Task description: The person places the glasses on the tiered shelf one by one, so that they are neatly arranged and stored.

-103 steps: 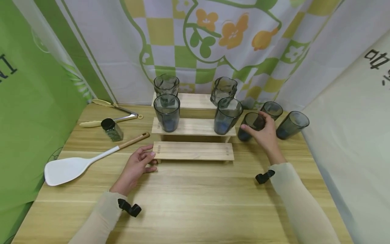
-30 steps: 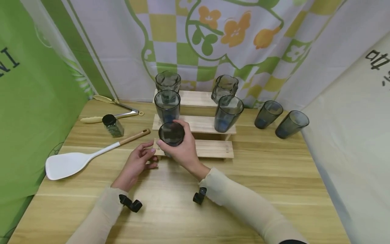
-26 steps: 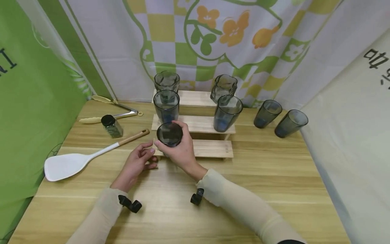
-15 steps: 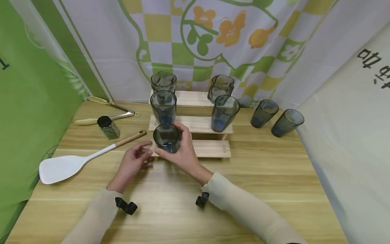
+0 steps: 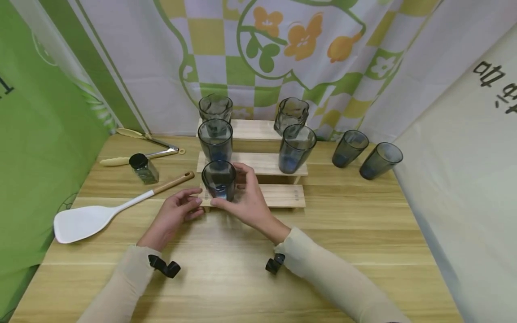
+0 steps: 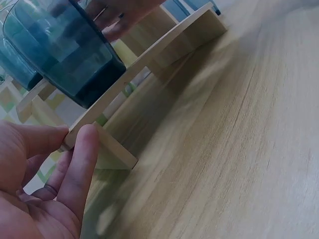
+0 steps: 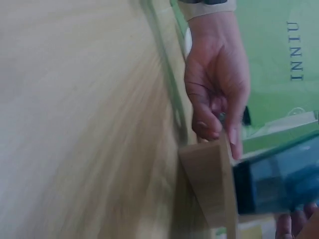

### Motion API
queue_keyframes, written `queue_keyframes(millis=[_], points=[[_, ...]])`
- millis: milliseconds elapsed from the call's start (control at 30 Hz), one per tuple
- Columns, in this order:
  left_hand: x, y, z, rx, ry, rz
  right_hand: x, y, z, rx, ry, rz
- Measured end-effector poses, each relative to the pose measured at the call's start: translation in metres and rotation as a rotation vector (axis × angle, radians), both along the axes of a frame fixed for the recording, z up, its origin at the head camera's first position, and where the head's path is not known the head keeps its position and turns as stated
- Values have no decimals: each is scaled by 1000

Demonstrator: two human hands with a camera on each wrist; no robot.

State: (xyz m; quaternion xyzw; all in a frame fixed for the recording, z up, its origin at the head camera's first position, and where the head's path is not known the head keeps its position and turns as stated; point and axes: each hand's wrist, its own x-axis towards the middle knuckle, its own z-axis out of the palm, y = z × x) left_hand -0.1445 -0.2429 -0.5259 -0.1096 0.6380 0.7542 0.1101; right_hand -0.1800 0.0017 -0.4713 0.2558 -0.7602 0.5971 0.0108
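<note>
A smoky blue-grey drinking glass (image 5: 219, 179) stands upright on the left end of the lowest wooden shelf (image 5: 278, 196). My right hand (image 5: 252, 197) is beside it, thumb in front and fingers behind on the right, spread and loosened around the glass. At the shelf's left end my left hand (image 5: 173, 213) pinches the board; the left wrist view shows thumb and finger (image 6: 82, 154) at its corner. The middle shelf carries two similar glasses, one left (image 5: 216, 139) and one right (image 5: 296, 148). Two wavy glasses, left (image 5: 215, 107) and right (image 5: 291, 115), are on the top shelf.
Two more glasses (image 5: 350, 148) (image 5: 381, 160) stand on the table (image 5: 323, 242) to the right. On the left lie yellow-tipped tongs (image 5: 157, 152), a black-capped jar (image 5: 144, 169) and a white spatula (image 5: 86, 222). A patterned curtain (image 5: 274, 54) hangs behind.
My right hand has carried a glass from the right of the table to the lowest shelf's left end, set it down and loosened from it. My left hand has stayed at the shelf end.
</note>
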Motion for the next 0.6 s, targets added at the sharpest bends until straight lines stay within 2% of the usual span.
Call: queue_keyframes(millis=[100,200,300,367,467,500,533,600], points=[[-2,1,-2,16,-4,-8,-1,32,4,-26,10,53],[-2,1,-2,31,-16,-1,-5,79,4,-108,12,114],[-2,0,-1,34,-19,11,-12,134,0,-232,-17,86],[-3,-1,-1,23,-2,4,-21,171,-2,-333,-22,-8],[-4,-2,1,15,17,-7,-42,225,-3,-501,44,-226],[-4,-2,2,18,19,-10,-51,241,-2,-548,92,-306],[-4,-2,2,22,20,-10,-58,256,0,-562,140,-392],[-5,-1,1,34,13,-7,-70,281,3,-495,231,-583]])
